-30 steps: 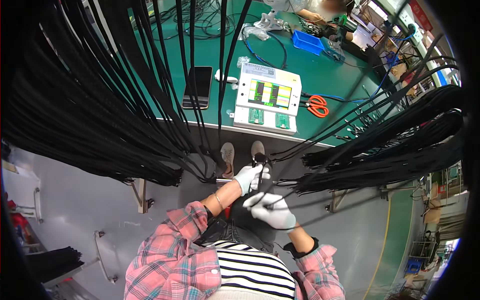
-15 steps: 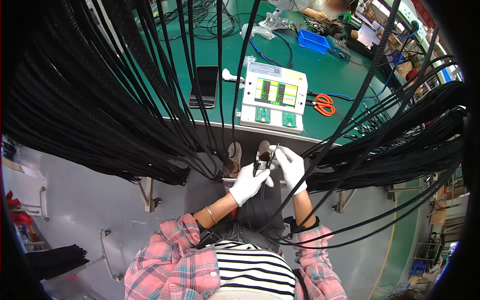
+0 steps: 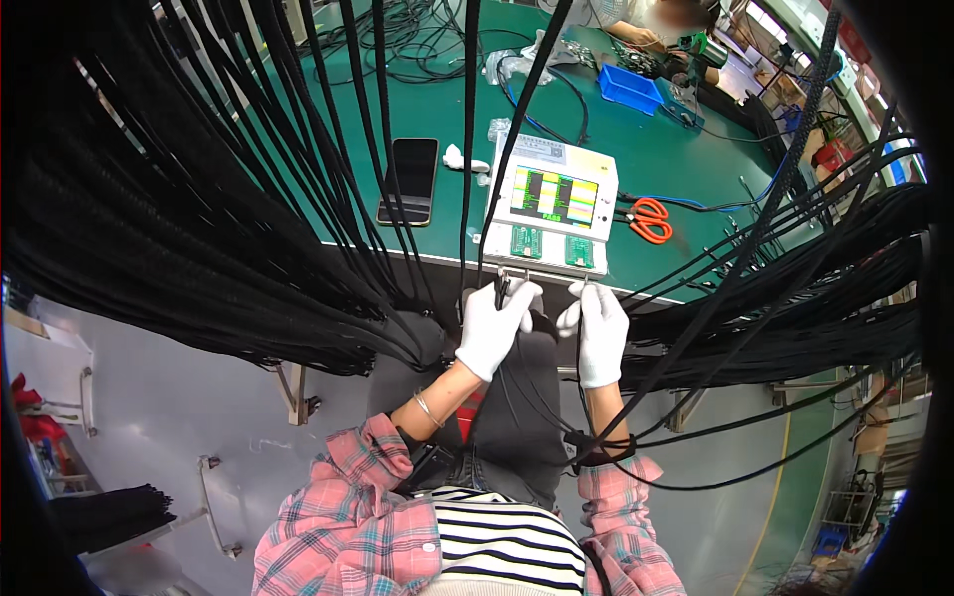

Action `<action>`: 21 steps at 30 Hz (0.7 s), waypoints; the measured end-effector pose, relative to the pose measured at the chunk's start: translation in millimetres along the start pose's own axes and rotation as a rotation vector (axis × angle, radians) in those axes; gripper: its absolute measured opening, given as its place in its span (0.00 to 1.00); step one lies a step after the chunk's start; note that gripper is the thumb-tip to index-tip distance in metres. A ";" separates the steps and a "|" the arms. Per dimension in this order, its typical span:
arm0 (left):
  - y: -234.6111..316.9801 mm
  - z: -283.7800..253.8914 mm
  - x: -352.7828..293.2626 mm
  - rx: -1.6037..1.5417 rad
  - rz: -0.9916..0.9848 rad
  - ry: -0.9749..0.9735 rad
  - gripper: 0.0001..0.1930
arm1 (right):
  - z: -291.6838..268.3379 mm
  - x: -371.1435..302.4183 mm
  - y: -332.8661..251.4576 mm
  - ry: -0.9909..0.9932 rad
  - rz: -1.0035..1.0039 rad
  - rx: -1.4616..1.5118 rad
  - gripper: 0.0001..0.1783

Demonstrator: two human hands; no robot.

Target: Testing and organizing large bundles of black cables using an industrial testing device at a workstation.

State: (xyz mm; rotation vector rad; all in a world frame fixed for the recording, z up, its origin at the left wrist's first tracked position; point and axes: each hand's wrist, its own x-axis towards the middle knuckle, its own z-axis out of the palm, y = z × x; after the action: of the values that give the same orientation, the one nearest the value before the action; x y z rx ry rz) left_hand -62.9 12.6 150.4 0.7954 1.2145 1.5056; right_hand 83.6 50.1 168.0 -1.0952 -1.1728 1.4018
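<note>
My left hand (image 3: pixel 487 333), in a white glove, is closed on black cable ends (image 3: pixel 502 288), with a small metal plug tip (image 3: pixel 527 275) standing up at its fingers. My right hand (image 3: pixel 602 338), gloved likewise, pinches another cable end whose tip (image 3: pixel 585 282) points at the table edge. Both hands are apart, just in front of a white cable tester (image 3: pixel 504 207). Its lit screen (image 3: pixel 555 197) shows coloured blocks, and two green circuit boards (image 3: pixel 527 242) sit along its front. Neither plug visibly touches the boards. Thin cables hang below my hands over my lap.
Thick bundles of black cables hang at left (image 3: pixel 199 268) and right (image 3: pixel 795 288), with strands crossing before me. On the green table (image 3: pixel 447 104) lie a phone (image 3: pixel 412 169), orange-handled scissors (image 3: pixel 651 221) and a blue tray (image 3: pixel 630 89). A co-worker's hand (image 3: pixel 641 38) is at the far side.
My hands were close together over my lap; now they are apart and farther forward, up to the tester's front edge. Each holds a cable end upright. The view has shifted slightly.
</note>
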 end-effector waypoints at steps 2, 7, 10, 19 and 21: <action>-4.9 -1.2 7.7 0.038 0.044 0.023 0.09 | 2.3 2.8 -2.1 0.007 0.006 -0.157 0.17; -1.2 3.1 18.7 0.381 0.253 0.239 0.10 | 7.3 5.4 -6.0 0.005 -0.011 -0.180 0.13; 6.4 7.2 21.5 0.474 0.265 0.280 0.10 | 7.4 6.8 -4.8 0.001 -0.035 -0.200 0.11; 16.0 8.5 21.8 0.530 0.281 0.281 0.12 | 6.2 9.1 1.2 0.002 -0.031 -0.212 0.10; 13.9 7.3 22.5 0.546 0.303 0.277 0.11 | 6.0 9.8 2.7 0.001 -0.028 -0.208 0.11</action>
State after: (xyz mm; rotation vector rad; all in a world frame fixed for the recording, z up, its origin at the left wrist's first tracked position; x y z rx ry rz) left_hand -66.6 36.4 163.6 1.1997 1.8205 1.5777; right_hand 76.1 58.9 165.6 -1.2179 -1.3514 1.2787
